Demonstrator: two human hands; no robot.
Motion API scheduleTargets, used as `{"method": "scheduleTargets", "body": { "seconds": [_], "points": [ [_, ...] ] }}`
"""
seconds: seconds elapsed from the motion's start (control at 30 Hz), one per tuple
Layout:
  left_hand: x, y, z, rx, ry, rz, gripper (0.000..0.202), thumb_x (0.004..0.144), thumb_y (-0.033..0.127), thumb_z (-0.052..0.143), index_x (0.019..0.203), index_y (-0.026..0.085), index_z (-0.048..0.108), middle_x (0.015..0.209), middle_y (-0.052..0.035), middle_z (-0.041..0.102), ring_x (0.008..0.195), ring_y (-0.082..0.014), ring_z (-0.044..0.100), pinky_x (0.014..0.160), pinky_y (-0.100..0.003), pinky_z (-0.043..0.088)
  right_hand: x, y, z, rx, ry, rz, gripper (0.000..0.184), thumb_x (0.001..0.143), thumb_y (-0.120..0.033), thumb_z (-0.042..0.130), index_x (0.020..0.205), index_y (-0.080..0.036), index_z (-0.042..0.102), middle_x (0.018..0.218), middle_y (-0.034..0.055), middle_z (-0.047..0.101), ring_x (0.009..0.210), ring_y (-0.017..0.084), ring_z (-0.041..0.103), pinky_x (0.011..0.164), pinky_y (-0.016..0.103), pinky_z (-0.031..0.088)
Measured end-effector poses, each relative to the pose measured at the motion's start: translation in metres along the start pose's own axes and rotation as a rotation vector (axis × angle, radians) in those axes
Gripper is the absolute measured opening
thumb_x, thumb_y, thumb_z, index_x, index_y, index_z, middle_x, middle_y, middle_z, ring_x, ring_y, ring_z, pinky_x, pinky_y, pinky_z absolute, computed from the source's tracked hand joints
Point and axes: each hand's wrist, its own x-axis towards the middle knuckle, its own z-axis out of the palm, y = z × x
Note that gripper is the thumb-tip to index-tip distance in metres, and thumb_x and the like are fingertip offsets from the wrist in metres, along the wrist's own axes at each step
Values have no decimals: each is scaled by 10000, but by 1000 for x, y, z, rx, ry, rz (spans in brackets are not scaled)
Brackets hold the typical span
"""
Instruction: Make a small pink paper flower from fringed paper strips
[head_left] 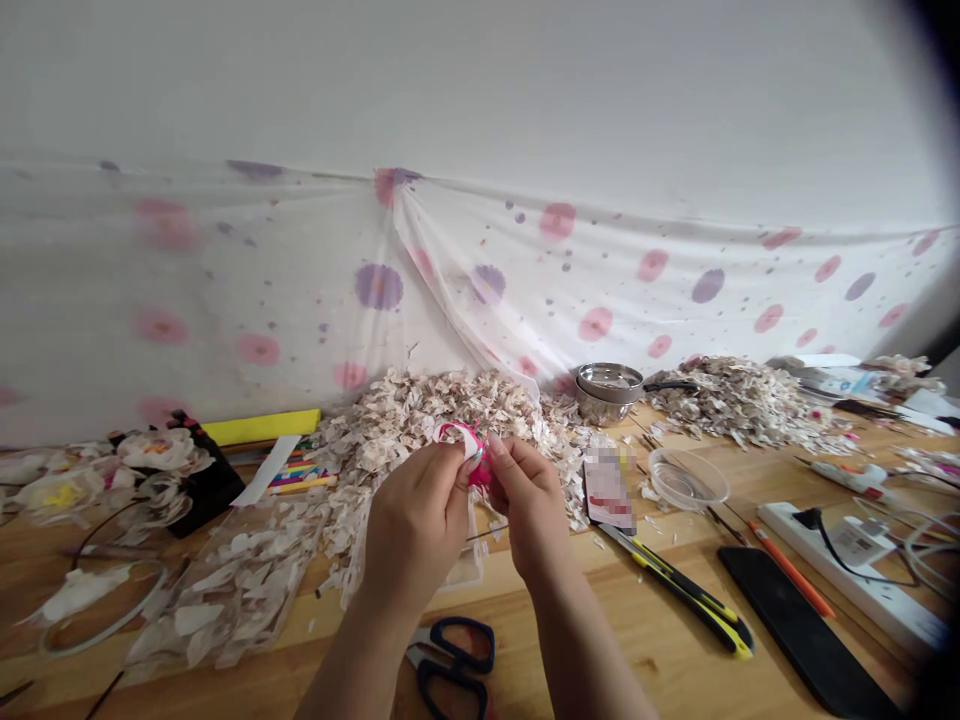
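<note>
Above the middle of the wooden table, my left hand (pixel 416 505) pinches a looped white band with bright pink edges (pixel 459 436). My right hand (pixel 534 505) is closed beside it, thumb and fingers gripping a bunched bright pink strip (pixel 480 468). Whether band and strip are one piece I cannot tell. A large pile of pale, petal-like flakes (pixel 420 400) lies behind the hands. Part of a clear plastic box (pixel 469 565) shows below them. Nearer to me lie dark-handled scissors (pixel 491 645), partly under my left forearm.
To the right are a yellow-black utility knife (pixel 679 590), a black phone-like slab (pixel 802 630), a white power strip (pixel 862 580), a clear dish (pixel 688 478) and stacked metal bowls (pixel 607 390). On the left lie a bag of flakes (pixel 232 580) and pale flowers (pixel 161 460).
</note>
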Motion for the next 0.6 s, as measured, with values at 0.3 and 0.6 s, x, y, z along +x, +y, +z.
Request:
{"method": "scheduleTargets", "body": {
  "seconds": [0.3, 0.6],
  "points": [
    [1, -6, 0, -331, 42, -29, 230, 835, 17, 560, 985, 186, 608, 979, -52, 593, 932, -166, 570, 838, -272, 451, 2, -8, -6, 180, -32, 140, 366, 781, -431, 645, 592, -184, 454, 487, -88, 312, 441, 57, 209, 431, 214, 146],
    [2, -8, -6, -993, 122, -631, 112, 705, 155, 526, 635, 189, 606, 767, -23, 556, 740, -154, 523, 618, -241, 416, -1, -14, -19, -485, -61, -783, 208, 885, -156, 524, 681, -193, 511, 613, -26, 460, 569, 110, 424, 542, 244, 328]
  ]
}}
